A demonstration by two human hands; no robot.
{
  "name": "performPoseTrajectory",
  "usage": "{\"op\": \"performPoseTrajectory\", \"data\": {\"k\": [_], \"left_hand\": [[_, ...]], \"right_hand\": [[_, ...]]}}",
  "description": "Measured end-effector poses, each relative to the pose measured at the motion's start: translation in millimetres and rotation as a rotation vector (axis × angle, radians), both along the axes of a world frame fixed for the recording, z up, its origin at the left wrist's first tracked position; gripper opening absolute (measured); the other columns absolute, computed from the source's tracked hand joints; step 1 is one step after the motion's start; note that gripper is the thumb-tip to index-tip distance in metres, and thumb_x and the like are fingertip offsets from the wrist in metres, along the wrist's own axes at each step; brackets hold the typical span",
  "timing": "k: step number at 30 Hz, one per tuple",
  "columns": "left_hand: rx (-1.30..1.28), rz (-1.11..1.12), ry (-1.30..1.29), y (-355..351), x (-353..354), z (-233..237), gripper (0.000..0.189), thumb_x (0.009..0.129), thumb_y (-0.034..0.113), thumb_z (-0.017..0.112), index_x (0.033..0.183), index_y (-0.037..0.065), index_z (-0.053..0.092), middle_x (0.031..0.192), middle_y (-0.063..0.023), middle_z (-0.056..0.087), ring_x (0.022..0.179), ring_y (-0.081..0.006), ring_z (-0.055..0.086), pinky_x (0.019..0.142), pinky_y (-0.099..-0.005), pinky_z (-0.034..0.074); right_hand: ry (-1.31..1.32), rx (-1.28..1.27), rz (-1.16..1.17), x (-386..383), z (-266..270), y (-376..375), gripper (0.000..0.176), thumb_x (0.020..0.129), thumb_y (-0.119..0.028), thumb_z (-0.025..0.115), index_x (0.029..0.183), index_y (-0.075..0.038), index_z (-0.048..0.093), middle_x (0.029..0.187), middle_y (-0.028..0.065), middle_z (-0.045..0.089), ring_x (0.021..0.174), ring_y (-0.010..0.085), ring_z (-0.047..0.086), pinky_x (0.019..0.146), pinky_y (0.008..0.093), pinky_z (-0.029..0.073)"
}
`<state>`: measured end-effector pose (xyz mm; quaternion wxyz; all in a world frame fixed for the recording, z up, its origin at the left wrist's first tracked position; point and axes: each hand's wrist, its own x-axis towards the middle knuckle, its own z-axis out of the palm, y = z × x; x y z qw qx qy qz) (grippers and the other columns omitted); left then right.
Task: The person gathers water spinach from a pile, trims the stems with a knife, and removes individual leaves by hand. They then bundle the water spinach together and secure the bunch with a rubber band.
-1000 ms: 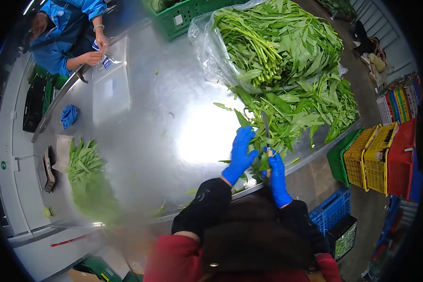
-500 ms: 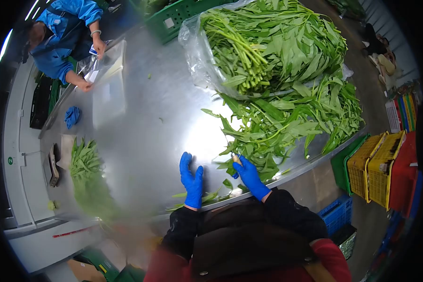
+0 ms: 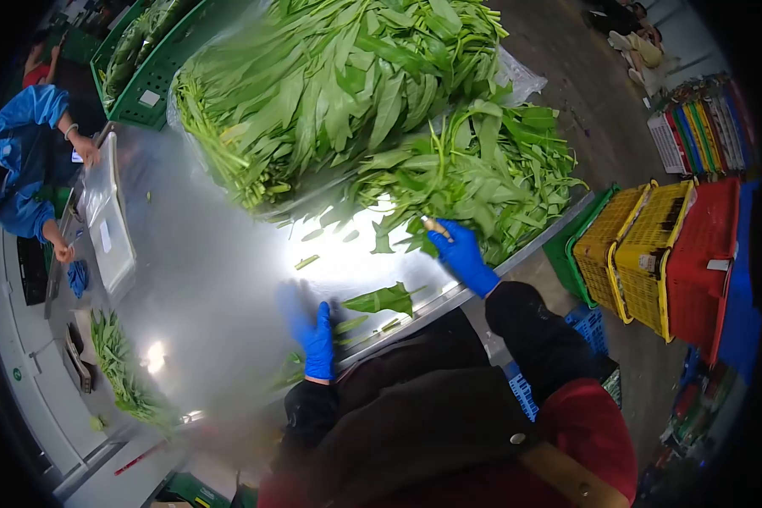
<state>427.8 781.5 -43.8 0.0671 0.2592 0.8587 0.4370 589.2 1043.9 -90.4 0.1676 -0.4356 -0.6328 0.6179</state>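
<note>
My right hand (image 3: 466, 256), in a blue glove, is closed around the pale wooden handle of a small knife (image 3: 436, 227); its blade is hard to make out. It rests at the near edge of a loose heap of long-leaved greens (image 3: 504, 169) that look like water spinach. My left hand (image 3: 315, 334), also blue-gloved, is held over the metal table near its front edge, thumb apart from the fingers, holding nothing; the fingers are smeared by motion. Just right of it lie a single leaf (image 3: 381, 300) and a few cut bits.
A large bagged mound of greens (image 3: 339, 93) covers the table's far side. Another bunch (image 3: 123, 368) lies at the left. A co-worker in a blue jacket (image 3: 25, 152) handles a clear plastic bag (image 3: 110, 224). Yellow crates (image 3: 652, 258) and a red crate (image 3: 707, 271) stand at the right.
The view has turned right, so the table and mound appear farther left. My right hand with the knife now sits farther from the table's front edge, and the loose greens lie farther back.
</note>
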Motion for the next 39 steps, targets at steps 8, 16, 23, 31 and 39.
{"op": "performPoseTrajectory", "data": {"k": [8, 16, 23, 31, 39], "left_hand": [[0.09, 0.16, -0.093, -10, 2, 6, 0.064, 0.077, 0.012, 0.066, 0.133, 0.001, 0.037, 0.139, -0.0135, 0.036, 0.13, -0.0258, 0.032, 0.108, -0.0371, 0.021], [0.098, -0.078, -0.336, -39, 8, 8, 0.036, 0.082, 0.018, 0.064, 0.114, 0.001, 0.057, 0.103, -0.012, 0.064, 0.095, -0.02, 0.061, 0.085, -0.0321, 0.046], [-0.299, -0.475, -0.564, -3, 25, 13, 0.042, 0.08, 0.035, 0.065, 0.11, 0.007, 0.059, 0.092, -0.0096, 0.064, 0.082, -0.0235, 0.063, 0.076, -0.0331, 0.049], [-0.075, -0.547, -0.519, 31, 16, 8, 0.037, 0.079, 0.024, 0.067, 0.11, 0.005, 0.06, 0.101, -0.0106, 0.064, 0.09, -0.0209, 0.063, 0.079, -0.032, 0.049], [-0.09, -0.424, -0.572, 21, 30, 5, 0.031, 0.078, 0.011, 0.067, 0.106, -0.001, 0.06, 0.105, -0.013, 0.064, 0.092, -0.0195, 0.062, 0.081, -0.0306, 0.047]], "right_hand": [[-0.022, 0.069, -0.206, 51, 4, 106, 0.028, 0.082, -0.022, 0.066, 0.102, -0.002, 0.063, 0.074, 0.0011, 0.06, 0.059, 0.0053, 0.05, 0.052, 0.0218, 0.041], [0.116, -0.581, -0.381, 30, 60, 14, 0.031, 0.087, -0.036, 0.055, 0.099, -0.008, 0.061, 0.062, -0.0002, 0.055, 0.039, 0.0085, 0.042, 0.035, 0.0215, 0.028], [0.233, -0.268, -0.083, 6, 46, -86, 0.026, 0.089, -0.015, 0.053, 0.111, -0.001, 0.055, 0.091, 0.0057, 0.059, 0.072, 0.0098, 0.056, 0.06, 0.023, 0.044], [0.048, 0.715, 0.004, -18, 36, -44, 0.033, 0.067, -0.006, 0.069, 0.1, -0.007, 0.065, 0.091, 0.0107, 0.06, 0.085, 0.0282, 0.056, 0.076, 0.0358, 0.045], [-0.168, 0.616, 0.145, 0, 23, 3, 0.034, 0.071, -0.024, 0.067, 0.104, -0.015, 0.064, 0.094, 0.0051, 0.058, 0.087, 0.0266, 0.055, 0.075, 0.037, 0.047]]}}
